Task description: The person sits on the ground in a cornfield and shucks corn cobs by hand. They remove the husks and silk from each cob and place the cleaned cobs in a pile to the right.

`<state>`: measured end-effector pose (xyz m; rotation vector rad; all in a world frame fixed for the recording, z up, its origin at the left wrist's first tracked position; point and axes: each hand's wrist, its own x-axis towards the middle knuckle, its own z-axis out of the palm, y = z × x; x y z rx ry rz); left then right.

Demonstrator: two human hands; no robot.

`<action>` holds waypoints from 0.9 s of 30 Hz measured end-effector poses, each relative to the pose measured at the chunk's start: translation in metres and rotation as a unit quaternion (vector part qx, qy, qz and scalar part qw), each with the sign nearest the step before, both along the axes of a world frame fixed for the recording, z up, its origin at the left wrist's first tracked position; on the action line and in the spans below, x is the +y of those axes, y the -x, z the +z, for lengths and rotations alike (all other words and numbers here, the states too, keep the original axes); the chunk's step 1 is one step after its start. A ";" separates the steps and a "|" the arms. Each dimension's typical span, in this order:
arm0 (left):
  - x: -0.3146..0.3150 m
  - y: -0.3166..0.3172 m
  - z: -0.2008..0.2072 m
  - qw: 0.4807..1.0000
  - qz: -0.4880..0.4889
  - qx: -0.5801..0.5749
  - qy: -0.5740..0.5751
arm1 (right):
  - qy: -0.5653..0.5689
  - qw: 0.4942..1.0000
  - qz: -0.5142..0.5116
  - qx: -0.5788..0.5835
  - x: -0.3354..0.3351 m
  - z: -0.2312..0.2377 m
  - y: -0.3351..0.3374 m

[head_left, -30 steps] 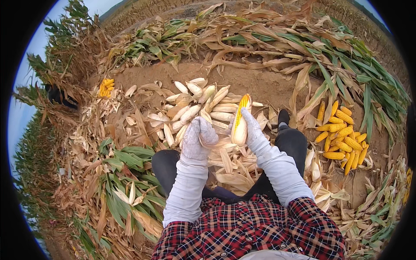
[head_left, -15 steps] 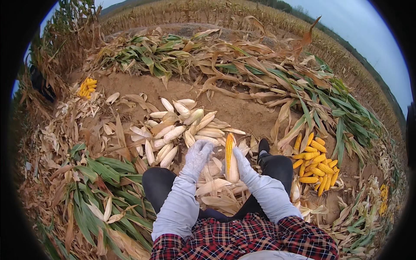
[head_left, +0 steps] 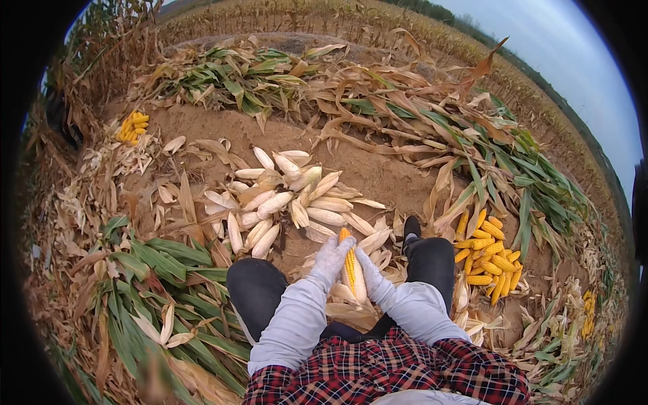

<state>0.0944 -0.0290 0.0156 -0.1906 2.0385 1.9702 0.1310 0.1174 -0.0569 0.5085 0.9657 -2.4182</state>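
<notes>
An ear of corn (head_left: 349, 265), yellow kernels bared along its upper side and pale husk still round its lower part, stands tip away from me between my knees. My left hand (head_left: 329, 258), in a whitish glove, closes on its left side near the top. On the other side my right hand (head_left: 370, 271), gloved too, grips the ear and its husk. Just beyond my hands lies a pile of unhusked ears (head_left: 277, 202) in pale husks. Loose husks (head_left: 351, 312) lie below the ear.
A heap of bare yellow corn ears (head_left: 491, 256) lies to my right; a smaller yellow heap (head_left: 133, 127) sits far left. Cut green and brown stalks (head_left: 526, 162) cover the far right, with more green leaves (head_left: 162, 263) at near left. My shoe (head_left: 412, 227) rests beside the pile.
My left hand has come right and down from beside the ear onto it. The ear has moved slightly down toward me, and the husk on its left is opened lower.
</notes>
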 end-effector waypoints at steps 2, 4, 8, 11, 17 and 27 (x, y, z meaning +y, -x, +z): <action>-0.001 -0.001 0.003 1.000 -0.003 0.005 0.016 | -0.002 1.000 0.004 -0.004 0.002 -0.006 0.000; -0.003 -0.002 0.006 1.000 -0.009 0.003 0.030 | -0.004 1.000 0.007 -0.002 0.001 -0.008 -0.002; -0.004 -0.003 -0.006 0.999 -0.006 0.001 0.038 | -0.010 1.000 -0.001 0.007 -0.004 -0.010 -0.004; -0.004 -0.001 -0.012 0.995 -0.012 0.026 0.096 | -0.015 1.000 -0.007 0.014 -0.004 -0.015 -0.005; -0.002 -0.005 -0.013 0.983 0.008 0.080 0.166 | -0.037 0.999 0.004 0.019 -0.005 -0.018 -0.006; -0.005 -0.008 -0.010 0.982 0.029 0.066 0.173 | -0.098 0.987 0.036 0.126 -0.011 -0.018 -0.008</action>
